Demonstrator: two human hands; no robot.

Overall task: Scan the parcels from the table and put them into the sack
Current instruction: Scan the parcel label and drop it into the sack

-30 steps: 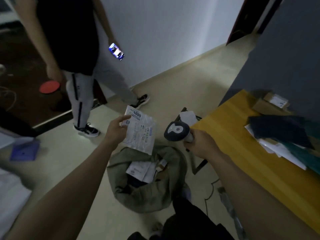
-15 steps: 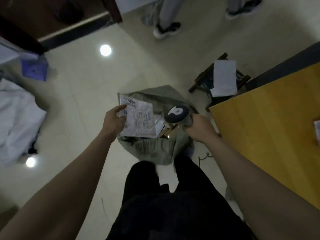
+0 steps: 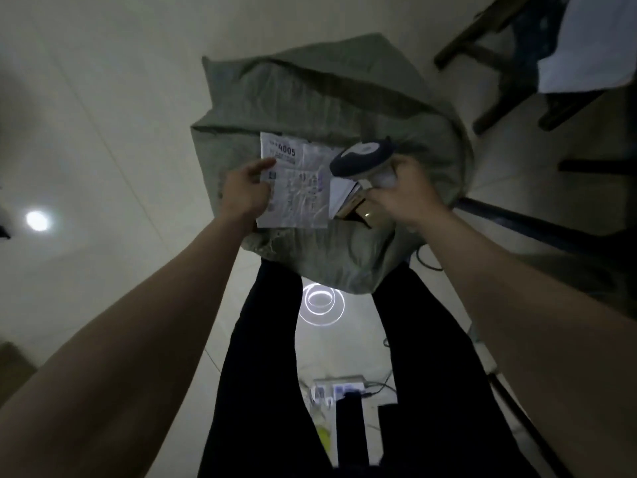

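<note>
A grey-green sack (image 3: 344, 98) lies open on the floor in front of my legs. My left hand (image 3: 246, 191) grips a flat white parcel (image 3: 300, 188) with a printed label by its left edge, right above the sack's mouth. My right hand (image 3: 401, 191) is closed around a handheld scanner (image 3: 362, 157), whose dark head sits beside the parcel's right edge. Under the scanner, other parcels (image 3: 348, 201), white and brown, show inside the sack.
A dark wooden stool (image 3: 499, 63) with a white sheet (image 3: 593, 39) on it stands at the top right. A power strip (image 3: 339, 389) with cables lies on the floor between my legs (image 3: 265, 357). A dark table edge (image 3: 537, 224) runs along the right.
The view has tilted further down, so the table and the standing person are out of frame. My left hand has lowered the white parcel over the sack's mouth, with the scanner close beside it.
</note>
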